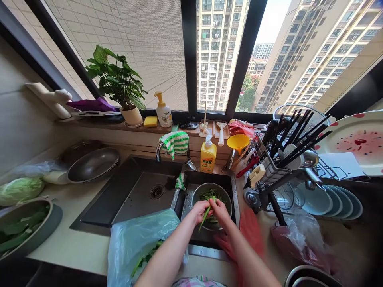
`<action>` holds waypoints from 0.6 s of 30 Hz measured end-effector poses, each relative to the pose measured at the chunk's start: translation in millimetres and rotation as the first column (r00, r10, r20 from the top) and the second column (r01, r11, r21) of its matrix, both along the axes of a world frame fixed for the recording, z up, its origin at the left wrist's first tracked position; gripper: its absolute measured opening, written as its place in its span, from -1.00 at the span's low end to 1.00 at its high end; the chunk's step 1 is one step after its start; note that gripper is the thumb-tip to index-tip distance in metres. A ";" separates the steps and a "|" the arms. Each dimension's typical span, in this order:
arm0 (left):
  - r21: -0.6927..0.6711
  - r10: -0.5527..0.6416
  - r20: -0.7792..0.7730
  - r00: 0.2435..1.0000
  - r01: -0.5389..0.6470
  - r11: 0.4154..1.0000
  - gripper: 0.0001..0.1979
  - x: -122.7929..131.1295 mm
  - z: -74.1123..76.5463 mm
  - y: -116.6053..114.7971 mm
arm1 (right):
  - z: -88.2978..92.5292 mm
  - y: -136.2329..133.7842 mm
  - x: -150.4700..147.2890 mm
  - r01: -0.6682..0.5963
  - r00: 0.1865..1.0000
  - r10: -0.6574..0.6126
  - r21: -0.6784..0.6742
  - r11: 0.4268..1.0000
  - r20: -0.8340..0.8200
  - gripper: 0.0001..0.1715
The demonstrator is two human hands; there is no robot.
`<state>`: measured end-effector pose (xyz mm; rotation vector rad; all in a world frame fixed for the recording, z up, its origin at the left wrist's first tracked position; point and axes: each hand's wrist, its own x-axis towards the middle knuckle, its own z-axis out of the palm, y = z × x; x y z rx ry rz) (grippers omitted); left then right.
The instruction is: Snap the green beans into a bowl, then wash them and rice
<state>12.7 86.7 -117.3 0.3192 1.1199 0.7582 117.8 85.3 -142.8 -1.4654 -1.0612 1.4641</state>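
Note:
Over the small right sink basin, my left hand [201, 211] and my right hand [220, 210] meet, fingers pinched on one green vegetable stem [204, 220]. The stem slants down toward me, its upper end between the fingertips. Directly below is a metal bowl [195, 196] in the basin, with pieces of green stems [213, 193] inside; my hands cover part of it. Beside my left forearm lies a thin plastic bag [134, 235] with leafy greens [146, 257] showing at its opening. Red rubber gloves [251, 231] hang over the basin's right edge, partly behind my right forearm.
Behind the bowl stands a yellow AXE bottle [208, 157]. The faucet [159, 152] has a striped cloth [176, 142] over it. A crowded dish rack [269, 159] rises at right. A wok [94, 164] and a pot of leaves [55, 223] are at left.

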 end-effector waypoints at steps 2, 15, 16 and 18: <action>0.006 -0.055 -0.021 0.998 0.055 0.998 -0.77 0.5 1.2 -4.1 | -4.2 5.5 8.0 -0.044 0.999 0.044 0.006 0.999 0.019 -0.56; 0.286 -0.022 -0.361 0.932 0.134 0.949 -0.82 -6.4 -4.8 -9.8 | 4.0 6.5 23.4 -0.129 0.979 0.099 -0.163 0.978 -0.178 -0.72; 0.284 -0.012 -0.361 0.932 0.122 0.951 -0.83 -7.3 -5.5 -10.1 | 3.7 6.2 26.3 -0.129 0.974 0.092 -0.173 0.976 -0.208 -0.71; 0.266 0.016 -0.357 0.934 0.085 0.960 -0.81 -9.8 -7.3 -11.2 | 1.3 5.4 31.2 -0.102 0.966 0.054 -0.182 0.978 -0.252 -0.68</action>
